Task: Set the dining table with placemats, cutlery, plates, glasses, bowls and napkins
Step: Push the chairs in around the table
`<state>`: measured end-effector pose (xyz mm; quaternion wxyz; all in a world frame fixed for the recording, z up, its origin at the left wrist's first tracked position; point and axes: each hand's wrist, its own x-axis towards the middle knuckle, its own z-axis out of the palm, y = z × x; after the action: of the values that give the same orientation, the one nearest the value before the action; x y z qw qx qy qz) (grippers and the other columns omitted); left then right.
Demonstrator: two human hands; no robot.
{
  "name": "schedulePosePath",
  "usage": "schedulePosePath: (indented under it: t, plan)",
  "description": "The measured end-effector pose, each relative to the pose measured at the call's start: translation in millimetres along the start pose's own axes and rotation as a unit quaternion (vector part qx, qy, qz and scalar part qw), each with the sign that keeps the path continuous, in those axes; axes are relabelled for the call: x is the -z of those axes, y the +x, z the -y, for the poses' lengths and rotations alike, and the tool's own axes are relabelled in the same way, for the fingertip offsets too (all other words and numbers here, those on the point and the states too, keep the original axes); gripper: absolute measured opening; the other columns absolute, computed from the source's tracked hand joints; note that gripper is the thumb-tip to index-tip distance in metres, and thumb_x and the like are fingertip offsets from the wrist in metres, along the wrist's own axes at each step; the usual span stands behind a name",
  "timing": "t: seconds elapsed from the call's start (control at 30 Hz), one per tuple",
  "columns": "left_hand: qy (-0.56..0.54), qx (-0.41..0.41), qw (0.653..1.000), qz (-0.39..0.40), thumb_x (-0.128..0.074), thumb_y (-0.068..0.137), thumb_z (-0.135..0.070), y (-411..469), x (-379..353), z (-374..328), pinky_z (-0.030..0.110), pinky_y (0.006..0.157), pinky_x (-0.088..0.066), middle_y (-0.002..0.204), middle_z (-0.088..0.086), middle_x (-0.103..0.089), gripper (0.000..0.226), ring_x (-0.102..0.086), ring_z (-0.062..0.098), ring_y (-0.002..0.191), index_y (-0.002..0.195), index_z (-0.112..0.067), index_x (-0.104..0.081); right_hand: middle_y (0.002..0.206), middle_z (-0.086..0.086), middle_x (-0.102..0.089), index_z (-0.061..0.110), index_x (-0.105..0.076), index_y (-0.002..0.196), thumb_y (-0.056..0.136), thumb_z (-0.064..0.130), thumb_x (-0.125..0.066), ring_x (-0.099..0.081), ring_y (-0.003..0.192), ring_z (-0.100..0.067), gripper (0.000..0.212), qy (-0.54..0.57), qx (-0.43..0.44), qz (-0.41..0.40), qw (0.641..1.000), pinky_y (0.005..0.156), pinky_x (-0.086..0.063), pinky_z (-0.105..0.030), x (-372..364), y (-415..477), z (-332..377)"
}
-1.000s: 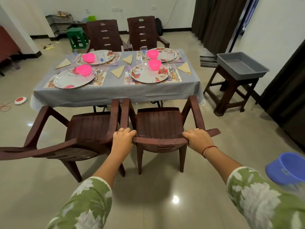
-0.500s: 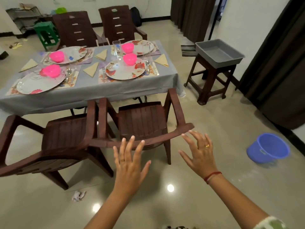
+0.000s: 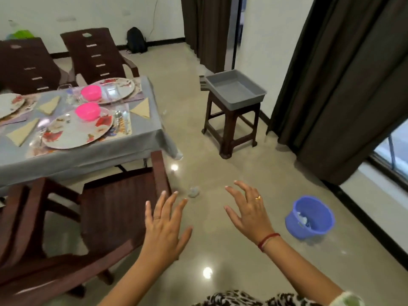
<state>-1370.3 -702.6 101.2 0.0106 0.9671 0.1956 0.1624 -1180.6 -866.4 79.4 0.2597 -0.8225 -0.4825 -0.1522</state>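
The dining table (image 3: pixel 92 154), under a grey cloth, is at the left. On it lie flowered plates (image 3: pixel 77 131), pink bowls (image 3: pixel 87 111), folded tan napkins (image 3: pixel 141 109), placemats (image 3: pixel 123 134), cutlery (image 3: pixel 120 120) and clear glasses (image 3: pixel 111 93). A brown plastic chair (image 3: pixel 114 217) stands at the table's near side. My left hand (image 3: pixel 164 226) hovers with fingers spread just off the chair's right edge, holding nothing. My right hand (image 3: pixel 248 212) is raised over the floor, fingers spread, holding nothing.
A grey tub (image 3: pixel 235 89) sits on a brown stool (image 3: pixel 229 129) right of the table. A blue bucket (image 3: pixel 310 217) stands on the floor at the right, near dark curtains (image 3: pixel 342 85). A crumpled scrap (image 3: pixel 194 192) lies on the floor. Two brown chairs (image 3: pixel 97 56) stand behind the table.
One second ago both hands gripped the chair's back rail. They let go, opened and came away from it. The view has swung right, toward the stool and bucket.
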Motion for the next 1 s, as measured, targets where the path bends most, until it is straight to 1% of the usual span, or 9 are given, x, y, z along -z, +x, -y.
schedulePosePath:
  t: [0.13, 0.2, 0.3, 0.47, 0.53, 0.6, 0.77, 0.87, 1.0]
  plan:
    - [0.037, 0.065, 0.997, -0.016, -0.043, 0.079, -0.050, 68, -12, -20, 0.068, 0.104, -0.016, 0.138, 0.013, -0.046, 0.060, -0.027, 0.036, 0.137, 0.127, -0.015, -0.052, 0.131, -0.004, -0.039, 0.022, -0.045, 0.129, 0.088, 0.038, -0.050, -0.045, 0.113, -0.018, 0.044, 0.034, 0.018, 0.011, 0.999, 0.092, -0.045, -0.034, -3, 58, -59]
    - [0.048, 0.107, 0.992, -0.038, -0.043, 0.079, -0.051, 109, -19, -14, 0.070, 0.103, -0.016, 0.138, 0.015, -0.047, 0.061, -0.026, 0.037, 0.138, 0.127, -0.014, -0.053, 0.132, -0.004, -0.039, 0.022, -0.044, 0.129, 0.089, 0.039, -0.048, -0.047, 0.116, -0.019, 0.044, 0.051, 0.035, 0.028, 0.998, 0.094, -0.046, -0.036, -17, 95, -86]
    - [0.050, 0.168, 0.984, -0.043, -0.042, 0.081, -0.051, 166, -36, -5, 0.068, 0.105, -0.015, 0.138, 0.016, -0.046, 0.062, -0.024, 0.038, 0.139, 0.128, -0.012, -0.052, 0.134, -0.003, -0.038, 0.023, -0.043, 0.130, 0.090, 0.041, -0.047, -0.049, 0.117, -0.023, 0.045, 0.076, 0.052, 0.041, 0.995, 0.093, -0.048, -0.037, -47, 156, -121]
    - [0.040, 0.194, 0.979, -0.042, -0.044, 0.079, -0.051, 269, -85, 14, 0.069, 0.104, -0.017, 0.138, 0.016, -0.048, 0.061, -0.021, 0.036, 0.140, 0.128, -0.015, -0.048, 0.133, -0.003, -0.037, 0.022, -0.044, 0.130, 0.086, 0.034, -0.061, -0.043, 0.119, -0.021, 0.049, 0.107, 0.083, 0.047, 0.990, 0.092, -0.050, -0.038, -91, 275, -174]
    - [0.027, 0.214, 0.975, -0.052, -0.044, 0.079, -0.051, 318, -100, 24, 0.068, 0.105, -0.017, 0.139, 0.016, -0.047, 0.060, -0.020, 0.035, 0.140, 0.129, -0.017, -0.045, 0.133, -0.003, -0.037, 0.022, -0.044, 0.130, 0.086, 0.034, -0.061, -0.040, 0.119, -0.021, 0.048, 0.113, 0.096, 0.052, 0.987, 0.093, -0.049, -0.039, -102, 328, -193]
    - [0.008, 0.231, 0.970, -0.071, -0.044, 0.081, -0.051, 376, -109, 36, 0.065, 0.106, -0.015, 0.141, 0.015, -0.045, 0.059, -0.018, 0.035, 0.141, 0.130, -0.017, -0.046, 0.133, -0.003, -0.037, 0.022, -0.044, 0.130, 0.088, 0.037, -0.054, -0.040, 0.120, -0.020, 0.046, 0.106, 0.118, 0.043, 0.986, 0.096, -0.045, -0.037, -113, 388, -213]
    - [-0.001, 0.270, 0.955, -0.121, -0.043, 0.083, -0.052, 493, -134, 69, 0.062, 0.108, -0.013, 0.147, 0.014, -0.035, 0.064, -0.013, 0.034, 0.143, 0.133, -0.014, -0.045, 0.132, -0.004, -0.041, 0.022, -0.043, 0.129, 0.089, 0.039, -0.049, -0.042, 0.120, -0.021, 0.044, 0.148, 0.095, 0.034, 0.984, 0.098, -0.033, -0.031, -156, 504, -253]
    - [0.001, 0.312, 0.940, -0.139, -0.041, 0.083, -0.054, 554, -157, 100, 0.062, 0.109, -0.010, 0.151, 0.013, -0.029, 0.067, -0.009, 0.033, 0.145, 0.138, -0.015, -0.040, 0.133, -0.004, -0.039, 0.022, -0.043, 0.130, 0.088, 0.041, -0.047, -0.043, 0.119, -0.023, 0.046, 0.160, 0.114, 0.042, 0.980, 0.099, -0.030, -0.030, -195, 568, -276]
    - [0.014, 0.379, 0.916, -0.129, -0.039, 0.082, -0.055, 635, -189, 146, 0.062, 0.112, -0.006, 0.154, 0.013, -0.025, 0.070, -0.006, 0.034, 0.146, 0.141, -0.017, -0.036, 0.134, -0.006, -0.038, 0.021, -0.043, 0.131, 0.087, 0.039, -0.049, -0.043, 0.121, -0.026, 0.048, 0.184, 0.149, 0.071, 0.969, 0.098, -0.032, -0.030, -258, 666, -304]
